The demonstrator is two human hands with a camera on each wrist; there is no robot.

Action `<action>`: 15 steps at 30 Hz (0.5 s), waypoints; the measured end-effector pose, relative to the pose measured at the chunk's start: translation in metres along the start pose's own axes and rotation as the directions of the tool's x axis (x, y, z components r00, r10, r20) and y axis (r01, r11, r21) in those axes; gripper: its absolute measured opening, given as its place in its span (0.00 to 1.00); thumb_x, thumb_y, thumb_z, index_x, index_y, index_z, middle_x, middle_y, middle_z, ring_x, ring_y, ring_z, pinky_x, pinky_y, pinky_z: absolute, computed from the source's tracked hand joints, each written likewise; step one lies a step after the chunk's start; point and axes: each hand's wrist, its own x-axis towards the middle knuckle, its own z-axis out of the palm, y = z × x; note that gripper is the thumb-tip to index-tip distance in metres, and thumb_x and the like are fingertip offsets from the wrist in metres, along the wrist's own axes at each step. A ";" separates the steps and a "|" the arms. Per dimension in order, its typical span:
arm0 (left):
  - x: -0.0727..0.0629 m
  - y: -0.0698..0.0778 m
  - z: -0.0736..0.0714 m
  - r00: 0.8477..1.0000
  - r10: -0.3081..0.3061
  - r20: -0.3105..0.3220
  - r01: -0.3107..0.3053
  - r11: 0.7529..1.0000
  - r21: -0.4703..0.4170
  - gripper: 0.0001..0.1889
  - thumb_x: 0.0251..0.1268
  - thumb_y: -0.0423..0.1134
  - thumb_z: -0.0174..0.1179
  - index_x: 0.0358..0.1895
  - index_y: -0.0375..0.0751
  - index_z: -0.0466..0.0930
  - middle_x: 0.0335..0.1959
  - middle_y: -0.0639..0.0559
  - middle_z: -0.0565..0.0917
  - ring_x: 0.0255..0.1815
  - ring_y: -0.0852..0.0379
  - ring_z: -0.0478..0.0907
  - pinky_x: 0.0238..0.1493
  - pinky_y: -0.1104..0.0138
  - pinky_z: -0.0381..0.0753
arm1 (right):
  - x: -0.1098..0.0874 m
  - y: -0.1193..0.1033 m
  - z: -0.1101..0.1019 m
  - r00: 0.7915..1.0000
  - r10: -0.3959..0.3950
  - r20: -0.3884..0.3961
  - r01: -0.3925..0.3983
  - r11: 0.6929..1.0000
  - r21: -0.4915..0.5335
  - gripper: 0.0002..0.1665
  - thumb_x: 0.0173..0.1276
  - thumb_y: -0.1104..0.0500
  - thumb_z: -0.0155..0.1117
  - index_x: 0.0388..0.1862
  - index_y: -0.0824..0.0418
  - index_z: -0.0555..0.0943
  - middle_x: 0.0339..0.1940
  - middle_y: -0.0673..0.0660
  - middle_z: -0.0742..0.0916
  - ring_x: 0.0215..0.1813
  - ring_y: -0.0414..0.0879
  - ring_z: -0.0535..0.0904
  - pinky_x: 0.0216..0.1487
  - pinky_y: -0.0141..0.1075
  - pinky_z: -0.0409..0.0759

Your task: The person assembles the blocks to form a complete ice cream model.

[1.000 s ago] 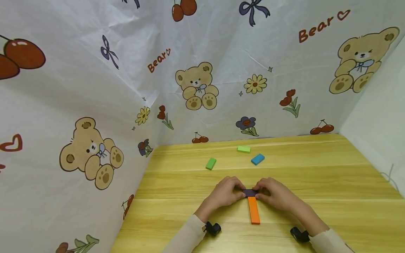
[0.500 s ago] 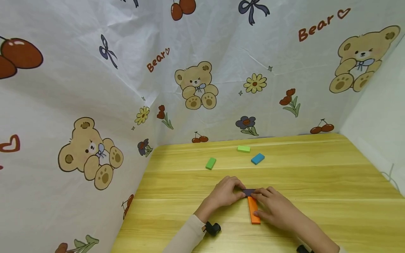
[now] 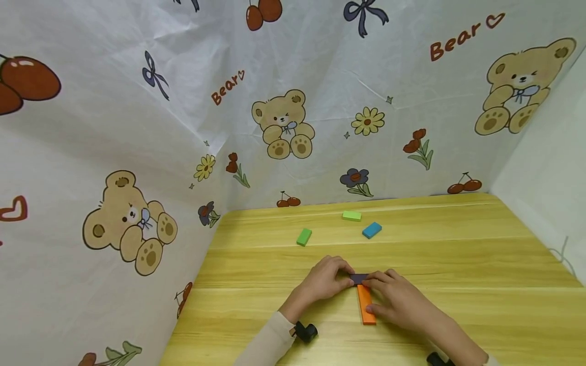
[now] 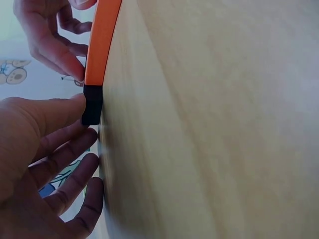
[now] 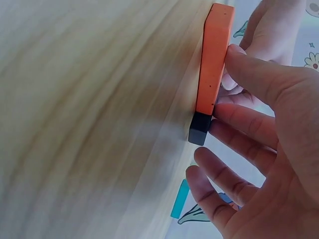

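Note:
A long orange block (image 3: 363,299) lies on the wooden table, one end against the side of a short dark block (image 3: 357,279), so the two form a T. My left hand (image 3: 322,279) pinches the dark block's left end between thumb and index finger, seen closely on the dark block (image 4: 92,105) in the left wrist view. On the other side, my right hand (image 3: 403,303) has its thumb touching the right side of the orange block (image 5: 214,59). Its fairly straight front fingers touch around the place where both blocks meet, covering the dark block's right end.
Farther back on the table (image 3: 458,244) lie a green block (image 3: 304,237), a light green block (image 3: 352,216) and a blue block (image 3: 372,230). A patterned cloth (image 3: 329,101) hangs behind and to the left. A thin cable (image 3: 565,259) runs along the right wall.
My right hand has let go of the dark block's right end and shifted nearer, its thumb now on the orange block's side. The left hand stays on the dark block.

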 end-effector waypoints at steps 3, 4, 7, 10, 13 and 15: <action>-0.002 -0.005 -0.002 1.000 -0.006 -0.002 0.006 1.000 -0.030 0.14 0.79 0.53 0.65 0.59 0.57 0.88 0.55 0.65 0.88 0.56 0.65 0.79 0.62 0.69 0.79 | 0.002 -0.001 0.001 1.000 0.009 0.008 -0.009 1.000 0.003 0.31 0.69 0.38 0.77 0.65 0.52 0.87 0.66 0.49 0.87 0.62 0.48 0.80 0.62 0.54 0.83; -0.002 -0.007 -0.003 1.000 -0.013 -0.006 0.012 0.999 -0.044 0.15 0.79 0.53 0.65 0.61 0.57 0.87 0.56 0.64 0.88 0.58 0.65 0.80 0.64 0.67 0.80 | 0.003 -0.001 0.001 1.000 0.003 0.008 -0.003 1.000 0.003 0.31 0.69 0.38 0.77 0.64 0.52 0.87 0.66 0.49 0.87 0.62 0.49 0.80 0.62 0.54 0.84; -0.003 -0.014 -0.009 0.998 -0.059 -0.036 0.056 0.996 -0.072 0.17 0.81 0.52 0.63 0.65 0.55 0.85 0.58 0.61 0.88 0.60 0.62 0.82 0.65 0.64 0.81 | 0.005 -0.001 0.002 1.000 0.006 0.015 -0.006 1.000 0.006 0.32 0.68 0.38 0.77 0.64 0.53 0.88 0.65 0.49 0.87 0.61 0.48 0.80 0.62 0.54 0.83; -0.001 -0.026 -0.017 0.988 -0.118 -0.102 0.108 0.989 -0.100 0.17 0.81 0.49 0.63 0.66 0.51 0.84 0.57 0.57 0.88 0.58 0.59 0.84 0.62 0.62 0.83 | 0.006 -0.001 0.002 1.000 0.008 0.019 -0.008 1.000 -0.002 0.32 0.68 0.37 0.77 0.64 0.52 0.88 0.65 0.49 0.87 0.61 0.48 0.80 0.61 0.54 0.83; 0.006 -0.040 -0.026 0.968 -0.176 -0.182 0.149 0.977 -0.152 0.18 0.82 0.46 0.63 0.68 0.47 0.83 0.54 0.55 0.88 0.54 0.57 0.86 0.55 0.63 0.85 | 0.006 -0.001 0.003 1.000 0.018 0.012 -0.018 1.000 -0.009 0.31 0.67 0.38 0.78 0.64 0.51 0.88 0.65 0.49 0.87 0.61 0.48 0.80 0.61 0.54 0.83; 0.011 -0.050 -0.033 0.948 -0.216 -0.234 0.172 0.966 -0.194 0.18 0.82 0.43 0.62 0.68 0.45 0.82 0.51 0.53 0.88 0.50 0.57 0.86 0.50 0.64 0.85 | 0.005 -0.001 0.003 1.000 0.014 -0.001 -0.014 1.000 -0.015 0.30 0.67 0.38 0.78 0.63 0.51 0.88 0.65 0.49 0.87 0.60 0.48 0.80 0.60 0.55 0.83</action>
